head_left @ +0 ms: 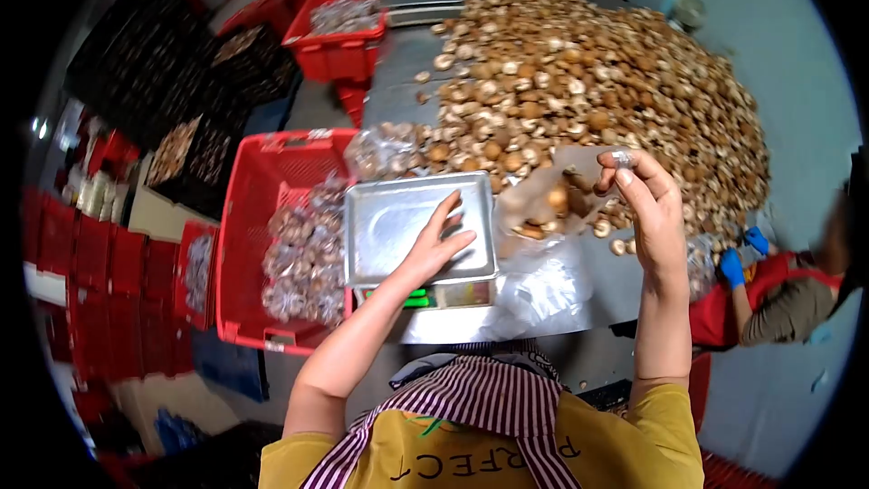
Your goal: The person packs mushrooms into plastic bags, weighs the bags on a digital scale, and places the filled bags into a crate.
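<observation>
The right hand (pixel 654 208) pinches what seems the edge of a clear plastic bag (pixel 527 202) of brown mushrooms (pixel 556 198); slipping could spill them. The left hand (pixel 433 247)'s fingers spread empty.

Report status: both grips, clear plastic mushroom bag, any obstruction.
Right grip pinching clear plastic bag, brown mushrooms inside. Left grip spread over silver rectangular metal tray, contact unclear. No obstruction visible.

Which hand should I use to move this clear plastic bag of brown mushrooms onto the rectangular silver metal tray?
Probably your right hand: it appears to pinch the top edge of the bag. Your left hand is spread open over the tray, holding nothing visible.
</observation>
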A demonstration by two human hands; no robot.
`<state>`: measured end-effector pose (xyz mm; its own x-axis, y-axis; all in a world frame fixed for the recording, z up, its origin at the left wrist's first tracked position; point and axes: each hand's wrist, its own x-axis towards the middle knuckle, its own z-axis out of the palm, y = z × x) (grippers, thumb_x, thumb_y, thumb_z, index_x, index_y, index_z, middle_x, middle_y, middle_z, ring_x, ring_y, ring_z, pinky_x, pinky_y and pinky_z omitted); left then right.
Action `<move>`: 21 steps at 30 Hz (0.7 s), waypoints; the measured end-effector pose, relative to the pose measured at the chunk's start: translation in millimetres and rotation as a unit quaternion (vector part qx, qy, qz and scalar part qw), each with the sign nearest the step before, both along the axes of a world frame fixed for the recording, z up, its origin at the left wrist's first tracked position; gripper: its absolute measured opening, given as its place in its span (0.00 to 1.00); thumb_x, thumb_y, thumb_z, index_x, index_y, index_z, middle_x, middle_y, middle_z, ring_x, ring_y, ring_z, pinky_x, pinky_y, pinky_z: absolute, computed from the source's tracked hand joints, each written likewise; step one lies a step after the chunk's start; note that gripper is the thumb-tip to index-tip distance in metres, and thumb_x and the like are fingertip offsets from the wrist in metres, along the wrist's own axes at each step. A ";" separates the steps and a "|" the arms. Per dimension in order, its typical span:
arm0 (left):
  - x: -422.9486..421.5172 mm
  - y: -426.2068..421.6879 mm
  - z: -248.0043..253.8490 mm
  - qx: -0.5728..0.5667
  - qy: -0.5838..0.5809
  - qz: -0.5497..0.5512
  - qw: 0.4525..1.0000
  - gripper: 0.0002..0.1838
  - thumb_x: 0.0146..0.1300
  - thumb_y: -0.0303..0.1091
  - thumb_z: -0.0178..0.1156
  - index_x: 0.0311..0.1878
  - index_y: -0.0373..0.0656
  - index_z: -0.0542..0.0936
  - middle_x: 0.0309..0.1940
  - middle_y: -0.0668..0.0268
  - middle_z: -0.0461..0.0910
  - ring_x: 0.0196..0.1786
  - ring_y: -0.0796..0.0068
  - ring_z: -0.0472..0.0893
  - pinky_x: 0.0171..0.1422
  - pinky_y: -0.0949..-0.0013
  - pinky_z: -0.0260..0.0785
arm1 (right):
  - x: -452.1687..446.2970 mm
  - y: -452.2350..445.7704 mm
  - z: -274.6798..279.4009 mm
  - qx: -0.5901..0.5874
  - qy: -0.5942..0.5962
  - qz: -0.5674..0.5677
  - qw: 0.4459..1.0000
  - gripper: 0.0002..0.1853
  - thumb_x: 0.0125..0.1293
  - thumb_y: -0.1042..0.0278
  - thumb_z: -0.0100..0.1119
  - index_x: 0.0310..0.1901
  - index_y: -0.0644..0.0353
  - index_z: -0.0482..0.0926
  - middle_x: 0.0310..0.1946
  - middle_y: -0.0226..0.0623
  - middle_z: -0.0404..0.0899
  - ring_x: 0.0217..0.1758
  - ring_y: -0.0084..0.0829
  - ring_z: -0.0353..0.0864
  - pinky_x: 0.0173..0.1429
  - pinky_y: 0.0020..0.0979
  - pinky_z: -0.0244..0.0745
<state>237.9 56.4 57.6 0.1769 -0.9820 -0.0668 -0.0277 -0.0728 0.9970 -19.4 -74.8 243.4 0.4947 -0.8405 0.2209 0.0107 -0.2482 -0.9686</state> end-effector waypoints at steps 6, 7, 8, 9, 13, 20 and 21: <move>59.0 40.4 -5.7 -0.083 -0.123 0.266 0.953 0.37 0.68 0.46 0.58 0.72 0.34 0.61 0.70 0.49 0.64 0.73 0.57 0.63 0.76 0.62 0.52 | 80.7 29.0 -69.0 0.284 -0.177 0.098 0.937 0.14 0.71 0.71 0.54 0.55 0.68 0.76 0.39 0.34 0.82 0.43 0.26 0.82 0.56 0.28 0.76; 71.7 42.3 -17.4 -0.095 -0.117 0.293 0.944 0.35 0.69 0.46 0.57 0.71 0.34 0.62 0.69 0.47 0.66 0.72 0.56 0.64 0.76 0.62 0.53 | 90.5 32.6 -88.3 0.309 -0.162 0.097 0.932 0.14 0.71 0.72 0.54 0.54 0.68 0.76 0.38 0.35 0.82 0.43 0.27 0.82 0.56 0.28 0.78; 84.4 46.9 -27.7 -0.080 -0.164 0.298 0.937 0.34 0.69 0.47 0.55 0.71 0.34 0.63 0.67 0.46 0.67 0.72 0.54 0.65 0.75 0.62 0.54 | 99.8 36.4 -109.9 0.325 -0.146 0.101 0.929 0.13 0.71 0.72 0.53 0.54 0.68 0.76 0.39 0.35 0.82 0.45 0.26 0.82 0.55 0.28 0.79; 93.1 49.3 -44.0 -0.064 -0.175 0.303 0.935 0.34 0.69 0.47 0.55 0.70 0.34 0.64 0.67 0.46 0.67 0.71 0.53 0.65 0.75 0.62 0.55 | 109.4 41.2 -130.6 0.353 -0.148 0.102 0.918 0.13 0.71 0.72 0.53 0.54 0.68 0.75 0.39 0.35 0.81 0.45 0.26 0.81 0.55 0.28 0.79; 100.3 64.0 -81.5 -0.058 -0.165 0.326 0.929 0.30 0.69 0.45 0.56 0.66 0.33 0.68 0.65 0.46 0.70 0.68 0.52 0.69 0.72 0.60 0.58 | 120.2 48.9 -164.9 0.343 -0.071 0.108 0.931 0.15 0.70 0.71 0.53 0.56 0.66 0.75 0.41 0.34 0.82 0.45 0.24 0.80 0.54 0.25 0.75; 92.7 121.9 -38.0 -0.079 -0.164 0.394 0.901 0.16 0.63 0.32 0.61 0.52 0.35 0.79 0.46 0.53 0.81 0.52 0.61 0.79 0.57 0.65 0.69 | 79.8 46.3 -138.8 0.193 0.037 0.025 0.980 0.21 0.68 0.70 0.56 0.60 0.70 0.73 0.55 0.46 0.78 0.56 0.31 0.79 0.64 0.28 0.71; 89.9 128.3 -22.7 -0.083 -0.188 0.403 0.892 0.12 0.62 0.32 0.62 0.47 0.37 0.81 0.40 0.58 0.81 0.43 0.68 0.81 0.47 0.67 0.72 | 71.7 42.4 -140.2 0.184 0.040 0.021 0.982 0.21 0.68 0.70 0.57 0.60 0.71 0.73 0.54 0.48 0.78 0.56 0.32 0.79 0.65 0.29 0.72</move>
